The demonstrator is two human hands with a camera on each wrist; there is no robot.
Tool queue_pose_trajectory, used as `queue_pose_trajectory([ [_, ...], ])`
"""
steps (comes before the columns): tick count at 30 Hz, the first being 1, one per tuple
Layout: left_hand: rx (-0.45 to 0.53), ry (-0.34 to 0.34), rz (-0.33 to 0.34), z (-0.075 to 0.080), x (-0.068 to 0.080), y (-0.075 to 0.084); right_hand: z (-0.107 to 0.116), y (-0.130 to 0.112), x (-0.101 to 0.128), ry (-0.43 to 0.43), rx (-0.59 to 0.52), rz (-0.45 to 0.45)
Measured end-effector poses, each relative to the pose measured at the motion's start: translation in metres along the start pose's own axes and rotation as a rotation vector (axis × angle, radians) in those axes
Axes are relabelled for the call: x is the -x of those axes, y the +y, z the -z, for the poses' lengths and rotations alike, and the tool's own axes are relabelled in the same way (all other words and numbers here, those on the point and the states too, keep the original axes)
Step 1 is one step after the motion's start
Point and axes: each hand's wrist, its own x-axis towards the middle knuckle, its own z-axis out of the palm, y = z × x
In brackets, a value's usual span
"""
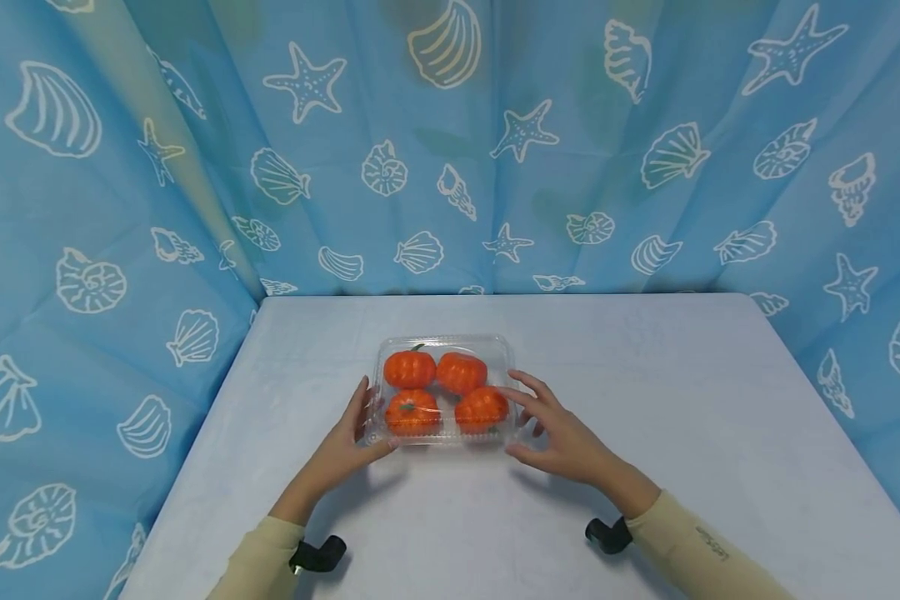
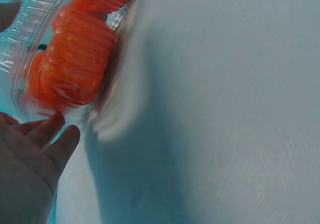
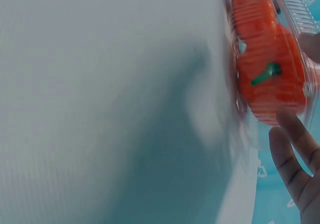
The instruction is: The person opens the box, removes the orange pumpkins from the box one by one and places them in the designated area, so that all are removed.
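Observation:
A clear plastic clamshell box (image 1: 444,342) lies shut on the white table (image 1: 645,433), with several orange toy pumpkins (image 1: 409,368) inside. My left hand (image 1: 358,423) lies against the box's left side, fingers straight along the edge and thumb at the front corner. My right hand (image 1: 538,421) is at the box's right side, fingers spread and straight, tips at the edge. In the left wrist view the left hand's fingers (image 2: 50,134) reach just under the box (image 2: 25,39) and a pumpkin (image 2: 75,66). The right wrist view has a green-stemmed pumpkin (image 3: 272,79) above my right fingers (image 3: 292,151).
Blue curtains (image 1: 120,208) printed with shells and starfish close off the table at the back and on both sides. Bare tabletop stretches to the right of the box and in front of it.

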Motion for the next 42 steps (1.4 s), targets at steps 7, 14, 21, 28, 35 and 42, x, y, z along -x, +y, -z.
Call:
queue_pose_trajectory([
  [7,-0.033,-0.024,0.005,-0.005,-0.003,-0.006,-0.006,-0.003,-0.003,0.034,0.008,-0.02],
  [14,-0.036,-0.023,-0.047,-0.007,-0.002,-0.01,-0.007,-0.005,-0.005,0.045,-0.001,-0.047],
  [21,-0.017,-0.026,-0.07,-0.007,-0.003,-0.013,-0.009,-0.005,-0.005,0.045,-0.022,-0.053],
  [28,0.018,-0.026,-0.064,-0.007,-0.003,-0.014,-0.012,-0.004,-0.006,0.065,-0.021,-0.046],
  [35,0.055,-0.031,-0.032,-0.009,-0.002,-0.016,-0.016,-0.008,-0.007,0.079,-0.016,-0.092],
  [42,0.098,-0.029,-0.049,-0.015,-0.002,-0.014,-0.019,-0.008,-0.007,0.103,-0.011,-0.095],
])
